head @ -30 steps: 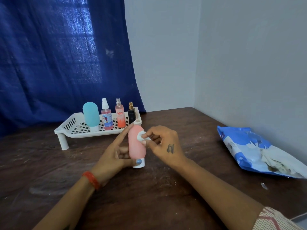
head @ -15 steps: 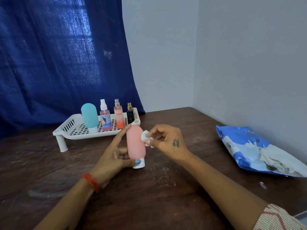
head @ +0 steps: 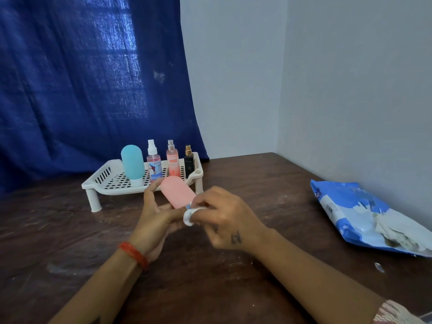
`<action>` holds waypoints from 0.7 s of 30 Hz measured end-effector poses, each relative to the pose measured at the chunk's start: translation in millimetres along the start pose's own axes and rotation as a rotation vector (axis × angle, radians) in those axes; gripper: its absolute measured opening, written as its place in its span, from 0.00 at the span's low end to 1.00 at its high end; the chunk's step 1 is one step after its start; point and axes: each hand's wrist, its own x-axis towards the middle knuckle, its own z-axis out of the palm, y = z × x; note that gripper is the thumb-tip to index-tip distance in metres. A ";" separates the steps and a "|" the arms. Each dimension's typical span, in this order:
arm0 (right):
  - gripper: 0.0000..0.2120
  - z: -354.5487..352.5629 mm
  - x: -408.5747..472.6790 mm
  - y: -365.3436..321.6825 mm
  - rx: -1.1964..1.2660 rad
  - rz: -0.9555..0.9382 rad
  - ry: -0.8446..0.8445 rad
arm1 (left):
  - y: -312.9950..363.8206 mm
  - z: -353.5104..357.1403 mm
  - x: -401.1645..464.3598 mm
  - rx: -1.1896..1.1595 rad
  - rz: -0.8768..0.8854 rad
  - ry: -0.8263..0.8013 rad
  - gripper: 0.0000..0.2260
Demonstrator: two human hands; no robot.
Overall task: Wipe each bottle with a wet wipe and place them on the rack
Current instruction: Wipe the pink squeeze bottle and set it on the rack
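My left hand (head: 155, 215) holds a pink squeeze bottle (head: 176, 192), tilted with its rounded end pointing away and up to the left, lifted off the table. At the bottle's white cap (head: 187, 218), my right hand (head: 224, 218) pinches a small white wet wipe (head: 200, 208). Behind them stands the white perforated rack (head: 109, 176) with a teal bottle (head: 132, 163), two pink spray bottles (head: 154, 163) (head: 173, 161) and a small black spray bottle (head: 189, 161) upright on it.
A blue and white pack of wet wipes (head: 346, 206) lies open at the right by the wall. The dark wooden table (head: 233, 288) meets a grey wall corner at the back right. A blue curtain (head: 81, 78) hangs behind the rack.
The pink bottle went from standing upright on the table to tilted and lifted in my left hand. My right hand moved with the wipe from the bottle's side down to its cap end.
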 end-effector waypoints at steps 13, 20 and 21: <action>0.04 4.0 11.0 -3.7 0.583 0.820 0.142 | 3.2 2.2 -1.1 -0.065 0.055 0.010 0.43; 0.07 -5.2 18.1 -5.5 1.198 1.351 0.139 | 0.3 5.4 0.8 -0.050 0.147 0.040 0.41; 0.08 -4.9 18.5 -5.5 1.316 1.414 0.152 | -0.2 5.3 0.6 -0.040 0.165 0.043 0.41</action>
